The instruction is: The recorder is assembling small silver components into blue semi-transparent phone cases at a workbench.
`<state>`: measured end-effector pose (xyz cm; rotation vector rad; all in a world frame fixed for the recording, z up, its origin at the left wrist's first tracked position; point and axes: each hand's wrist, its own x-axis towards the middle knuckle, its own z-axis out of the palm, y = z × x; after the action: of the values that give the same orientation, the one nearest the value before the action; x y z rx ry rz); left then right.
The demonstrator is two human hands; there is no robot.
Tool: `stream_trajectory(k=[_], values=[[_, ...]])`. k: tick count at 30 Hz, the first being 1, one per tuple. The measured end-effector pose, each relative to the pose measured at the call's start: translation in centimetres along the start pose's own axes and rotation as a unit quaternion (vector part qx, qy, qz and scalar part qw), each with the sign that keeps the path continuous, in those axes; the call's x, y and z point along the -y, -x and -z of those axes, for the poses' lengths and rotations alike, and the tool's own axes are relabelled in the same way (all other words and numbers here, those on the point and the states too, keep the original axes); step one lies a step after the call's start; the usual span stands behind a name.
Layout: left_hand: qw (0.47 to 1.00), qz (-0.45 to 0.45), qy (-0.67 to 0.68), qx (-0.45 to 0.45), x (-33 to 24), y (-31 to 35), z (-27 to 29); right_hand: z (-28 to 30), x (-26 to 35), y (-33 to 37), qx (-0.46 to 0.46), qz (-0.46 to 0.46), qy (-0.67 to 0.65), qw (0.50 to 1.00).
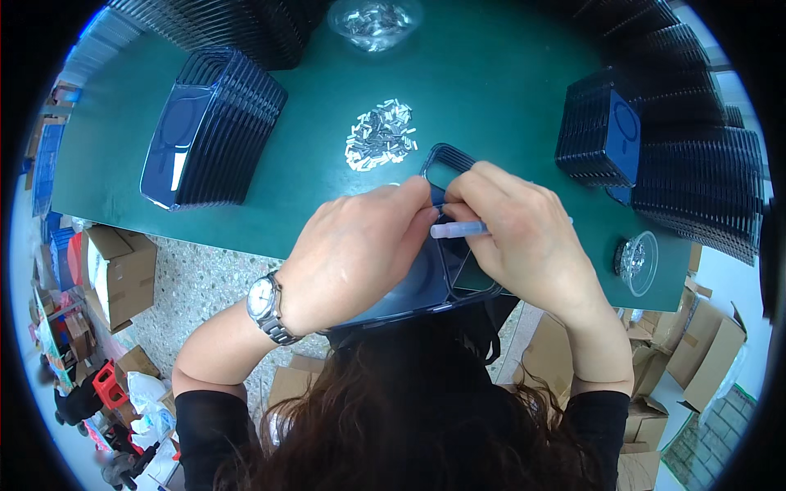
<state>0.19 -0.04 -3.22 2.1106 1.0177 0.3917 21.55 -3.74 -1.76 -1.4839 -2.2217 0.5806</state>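
Note:
A dark phone case (pixel 422 282) with a clear bluish back lies at the table's near edge, partly covered by both hands. My left hand (pixel 348 245), a metal watch on its wrist, is closed in a pinch at the case's rim. Facing it, my right hand (pixel 520 233) has thumb and forefinger pinched at the same spot. A translucent pale-purple pen-like tool (pixel 454 230) is tucked in the right hand's fingers. Whatever tiny part lies between the fingertips is hidden. Just beyond the hands is a loose pile of small silver and black pieces (pixel 381 135).
A stack of phone cases (pixel 213 131) stands at left, another stack (pixel 602 135) at right, with more rows behind. A clear bowl of small pieces (pixel 375 24) sits at the far edge, and a round clear tub (pixel 636 262) at near right. Cardboard boxes (pixel 119 274) stand on the floor.

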Motion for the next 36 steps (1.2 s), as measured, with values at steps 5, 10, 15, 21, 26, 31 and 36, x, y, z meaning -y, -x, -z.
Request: stream_trajectory(k=[5,10,15,21,26,31,36], values=[[0.996,0.033,0.078,0.035,0.4,0.3,1.0,1.1,-0.8,-0.4,0.058,0.003,-0.111,0.992],[0.998,0.029,0.044,0.029,0.7,0.4,1.7,2.1,0.7,-0.4,0.044,0.043,0.059,0.996],[1.0,0.004,-0.026,0.011,0.6,1.1,1.4,1.7,1.5,-0.7,0.076,0.076,0.151,0.983],[0.996,-0.009,-0.086,-0.013,0.3,1.0,1.4,0.7,1.3,-0.7,0.047,0.063,0.154,0.985],[0.996,0.008,-0.091,-0.015,0.8,0.9,1.0,-0.1,1.5,-1.0,0.041,0.041,0.143,0.988],[0.999,0.027,0.027,-0.036,2.3,2.1,1.8,1.4,-0.3,-3.6,0.099,0.045,0.005,0.994],[0.969,0.135,0.168,-0.118,5.4,4.3,1.5,-0.7,-7.9,-8.7,0.051,-0.081,-0.073,0.993]])
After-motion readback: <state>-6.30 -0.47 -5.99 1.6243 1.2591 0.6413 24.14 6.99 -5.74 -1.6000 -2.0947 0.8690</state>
